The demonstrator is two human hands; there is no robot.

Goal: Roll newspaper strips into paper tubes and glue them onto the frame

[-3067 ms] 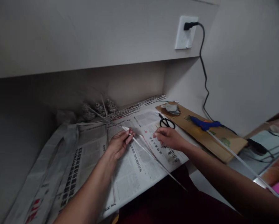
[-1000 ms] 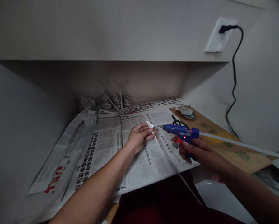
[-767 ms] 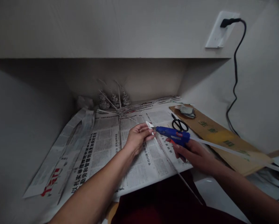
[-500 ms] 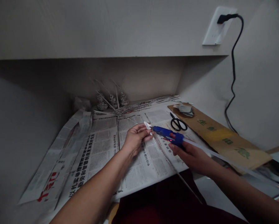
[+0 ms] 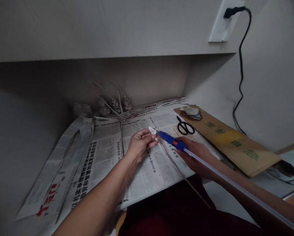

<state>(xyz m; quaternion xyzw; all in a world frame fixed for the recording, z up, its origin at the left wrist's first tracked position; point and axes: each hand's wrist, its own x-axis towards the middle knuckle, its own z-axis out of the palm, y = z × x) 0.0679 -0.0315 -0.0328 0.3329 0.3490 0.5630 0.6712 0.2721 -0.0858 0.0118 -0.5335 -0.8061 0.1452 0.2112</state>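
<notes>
Between its thumb and fingers, my left hand (image 5: 140, 144) pinches a small white strip of paper (image 5: 152, 130) at the end of a long thin rolled paper stick (image 5: 172, 162), which slants down toward my lap. My right hand (image 5: 196, 155) is wrapped round a blue hot glue gun (image 5: 168, 139). The gun's nozzle is at the right edge of the paper piece; whether they touch I cannot tell. A long whitish glue stick (image 5: 235, 186) runs from the gun's rear along my right forearm. Newspaper sheets (image 5: 105, 154) lie beneath both hands.
Black scissors (image 5: 185, 127) rest right of my hands, beside a cardboard strip (image 5: 240, 144) bearing a small stack of greyish pieces (image 5: 193, 112). Paper sticks (image 5: 151, 108) and several woven paper shapes (image 5: 115, 105) stand at the back. A black cord (image 5: 240, 65) hangs from the wall socket.
My right hand has turned the glue gun, so its rear and the glue stick now point more toward me. My left hand keeps its pinch on the paper. The view has shifted slightly.
</notes>
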